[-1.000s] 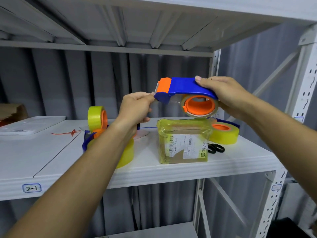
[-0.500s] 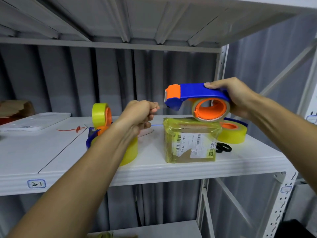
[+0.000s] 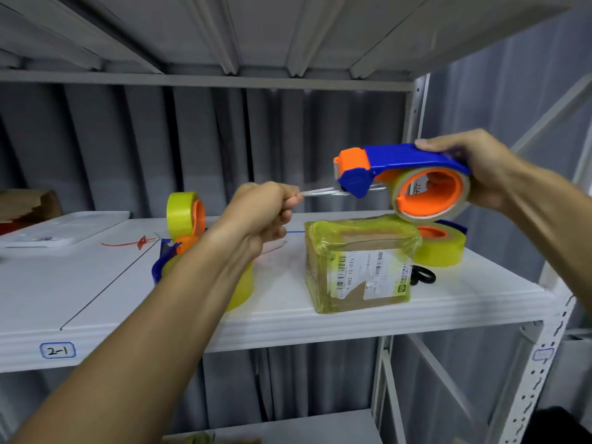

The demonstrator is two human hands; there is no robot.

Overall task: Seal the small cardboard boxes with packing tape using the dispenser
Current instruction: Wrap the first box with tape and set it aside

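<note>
A small cardboard box (image 3: 358, 267), wrapped in yellowish tape and bearing a white barcode label, stands on the white shelf (image 3: 288, 312). Above its right side my right hand (image 3: 474, 168) grips the blue and orange tape dispenser (image 3: 400, 174), held level with its orange nose pointing left. My left hand (image 3: 262, 213) is closed, pinching the clear tape end (image 3: 320, 192). A short strip stretches between my fingers and the dispenser's nose, left of and above the box.
A second blue dispenser with yellow tape rolls (image 3: 185, 216) stands behind my left forearm. Another yellow roll (image 3: 439, 248) and black scissors (image 3: 423, 275) lie right of the box. A white tray (image 3: 64, 229) sits far left. The shelf post (image 3: 416, 129) rises behind.
My left hand has pulled away to the left and down from the dispenser's nose, drawing out a strip of clear tape. The dispenser stayed in my right hand above the box.
</note>
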